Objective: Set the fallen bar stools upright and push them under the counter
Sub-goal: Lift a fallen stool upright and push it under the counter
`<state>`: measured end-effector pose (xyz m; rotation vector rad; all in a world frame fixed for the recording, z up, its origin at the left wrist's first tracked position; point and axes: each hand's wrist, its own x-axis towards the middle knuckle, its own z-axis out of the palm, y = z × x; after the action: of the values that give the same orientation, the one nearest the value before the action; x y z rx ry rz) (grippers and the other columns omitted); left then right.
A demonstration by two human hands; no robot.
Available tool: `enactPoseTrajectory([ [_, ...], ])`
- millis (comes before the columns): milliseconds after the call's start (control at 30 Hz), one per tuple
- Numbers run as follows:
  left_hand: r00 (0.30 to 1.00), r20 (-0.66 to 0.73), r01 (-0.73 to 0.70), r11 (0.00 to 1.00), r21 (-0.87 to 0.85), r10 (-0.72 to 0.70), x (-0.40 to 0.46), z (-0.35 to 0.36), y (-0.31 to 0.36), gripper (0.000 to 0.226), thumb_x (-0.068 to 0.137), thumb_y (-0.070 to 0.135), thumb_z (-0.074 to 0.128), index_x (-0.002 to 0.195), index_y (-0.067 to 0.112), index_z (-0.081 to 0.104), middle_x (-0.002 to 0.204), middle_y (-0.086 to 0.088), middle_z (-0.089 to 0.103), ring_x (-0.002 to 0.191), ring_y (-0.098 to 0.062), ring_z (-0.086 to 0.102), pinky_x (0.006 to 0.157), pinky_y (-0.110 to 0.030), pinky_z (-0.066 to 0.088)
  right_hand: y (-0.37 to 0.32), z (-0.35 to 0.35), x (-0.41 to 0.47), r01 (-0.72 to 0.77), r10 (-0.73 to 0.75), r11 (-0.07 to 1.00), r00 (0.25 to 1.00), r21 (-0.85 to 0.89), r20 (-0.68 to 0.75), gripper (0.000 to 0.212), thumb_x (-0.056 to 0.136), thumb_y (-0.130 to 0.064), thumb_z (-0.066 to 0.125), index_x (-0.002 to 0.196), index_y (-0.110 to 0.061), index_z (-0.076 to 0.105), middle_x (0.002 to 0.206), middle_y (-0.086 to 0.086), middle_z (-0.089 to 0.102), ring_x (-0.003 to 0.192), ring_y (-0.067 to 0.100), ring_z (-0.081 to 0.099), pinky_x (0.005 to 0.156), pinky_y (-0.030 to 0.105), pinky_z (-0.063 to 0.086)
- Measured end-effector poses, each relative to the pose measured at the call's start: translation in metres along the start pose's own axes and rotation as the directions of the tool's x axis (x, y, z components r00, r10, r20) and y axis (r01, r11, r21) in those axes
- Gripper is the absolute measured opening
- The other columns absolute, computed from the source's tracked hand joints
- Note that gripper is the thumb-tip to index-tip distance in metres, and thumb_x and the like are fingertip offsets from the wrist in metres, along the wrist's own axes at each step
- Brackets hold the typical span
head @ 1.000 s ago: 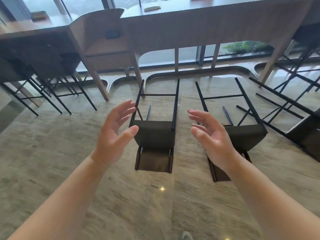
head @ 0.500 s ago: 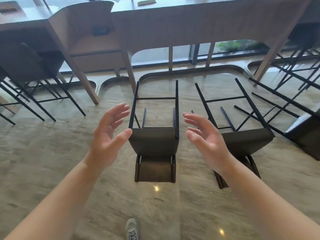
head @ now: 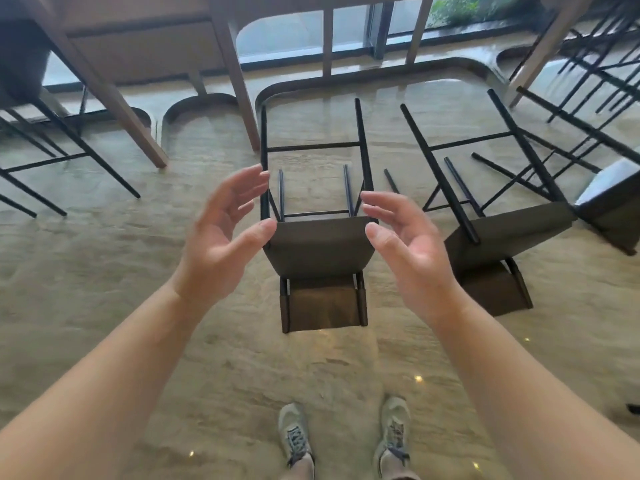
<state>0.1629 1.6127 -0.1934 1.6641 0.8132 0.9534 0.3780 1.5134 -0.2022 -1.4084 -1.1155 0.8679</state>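
Bare floor [head: 104,271] lies open left of the middle stool [head: 318,251]; a second fallen stool [head: 498,237] crowds its right. It lies on its back — dark seat, black legs toward the surface [head: 145,46]. Left hand [head: 218,237] and right hand [head: 412,244] flank it, each grip released.

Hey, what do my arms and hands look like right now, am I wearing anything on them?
Nothing is worn on them. The left hand and right hand are bare, with no gloves, rings, watch or wristbands visible, and both forearms are uncovered with no sleeves in view.
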Motion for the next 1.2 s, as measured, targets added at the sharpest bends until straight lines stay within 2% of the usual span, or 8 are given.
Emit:
enactPoseTrajectory([
  [267,0.994,-0.031,0.105,0.994,0.018,-0.104,-0.002,0.028,-0.127,0.049,0.079,0.028,0.065,0.127,0.021,0.056,0.127,-0.006,0.062,0.121,-0.022,0.058,0.106,-0.047,0.043,0.123,0.008,0.024,-0.087,0.087,0.996,0.996,-0.026,0.007,0.047,0.082,-0.043,0.057,0.125,-0.023,0.060,0.124,-0.007,0.063,0.121,0.009,0.058,0.100,0.031,0.049],
  [400,0.987,-0.067,0.142,0.990,-0.010,-0.143,-0.004,0.057,-0.211,0.041,0.079,0.028,0.065,0.119,0.022,0.060,0.121,-0.007,0.065,0.115,-0.022,0.061,0.104,-0.045,0.044,0.207,0.010,0.036,-0.116,0.116,0.993,0.993,-0.021,0.006,0.038,0.086,-0.033,0.060,0.122,-0.019,0.062,0.121,-0.006,0.065,0.116,0.010,0.060,0.098,0.029,0.050],
  [667,0.969,-0.121,0.213,0.976,-0.037,-0.216,-0.038,0.116,-0.437,0.036,0.076,0.028,0.068,0.111,0.016,0.066,0.107,-0.011,0.069,0.101,-0.024,0.067,0.092,-0.034,0.051,0.430,0.031,0.041,-0.163,0.163,0.986,0.987,-0.045,0.005,0.028,0.085,-0.030,0.060,0.112,-0.024,0.065,0.109,-0.006,0.068,0.106,0.011,0.065,0.091,0.031,0.054],
  [767,0.964,-0.119,0.237,0.971,-0.007,-0.237,-0.049,0.131,-0.510,0.036,0.074,0.032,0.068,0.108,0.018,0.068,0.104,-0.007,0.071,0.100,-0.020,0.067,0.091,-0.034,0.052,0.507,0.037,0.040,-0.192,0.193,0.980,0.981,-0.049,0.000,0.027,0.081,-0.035,0.062,0.107,-0.027,0.067,0.102,-0.007,0.069,0.100,0.010,0.066,0.085,0.027,0.054],
  [867,0.965,-0.114,0.241,0.970,0.024,-0.237,-0.054,0.140,-0.575,0.035,0.074,0.034,0.068,0.106,0.021,0.069,0.102,-0.002,0.072,0.099,-0.017,0.068,0.088,-0.030,0.052,0.579,0.043,0.043,-0.216,0.216,0.973,0.976,-0.082,-0.008,0.020,0.087,-0.025,0.063,0.106,-0.022,0.067,0.098,-0.003,0.070,0.092,0.010,0.067,0.082,0.026,0.055],
  [967,0.964,-0.117,0.248,0.966,0.069,-0.239,-0.056,0.145,-0.633,0.031,0.075,0.033,0.069,0.103,0.021,0.070,0.100,0.000,0.073,0.096,-0.016,0.069,0.084,-0.028,0.054,0.645,0.052,0.050,-0.254,0.254,0.957,0.967,-0.139,-0.019,0.014,0.091,-0.021,0.065,0.105,-0.021,0.068,0.097,-0.001,0.071,0.093,0.012,0.068,0.085,0.032,0.056],
  [1067,0.960,-0.136,0.264,0.953,0.151,-0.245,-0.056,0.148,-0.687,0.018,0.081,0.019,0.071,0.098,0.019,0.071,0.095,0.000,0.073,0.090,-0.013,0.069,0.081,-0.025,0.054,0.705,0.061,0.059,-0.320,0.315,0.933,0.947,-0.163,-0.058,0.007,0.092,-0.017,0.066,0.097,-0.022,0.068,0.091,0.002,0.070,0.090,0.016,0.067,0.088,0.041,0.057],
  [1200,0.926,-0.189,0.368,0.896,0.249,-0.328,-0.053,0.148,-0.745,0.011,0.085,0.014,0.072,0.092,0.022,0.072,0.088,0.003,0.072,0.085,-0.013,0.068,0.079,-0.024,0.052,0.765,0.061,0.066,-0.437,0.431,0.868,0.899,-0.238,-0.077,0.008,0.093,-0.024,0.064,0.095,-0.017,0.067,0.089,0.008,0.067,0.084,0.018,0.063,0.087,0.043,0.053],
])
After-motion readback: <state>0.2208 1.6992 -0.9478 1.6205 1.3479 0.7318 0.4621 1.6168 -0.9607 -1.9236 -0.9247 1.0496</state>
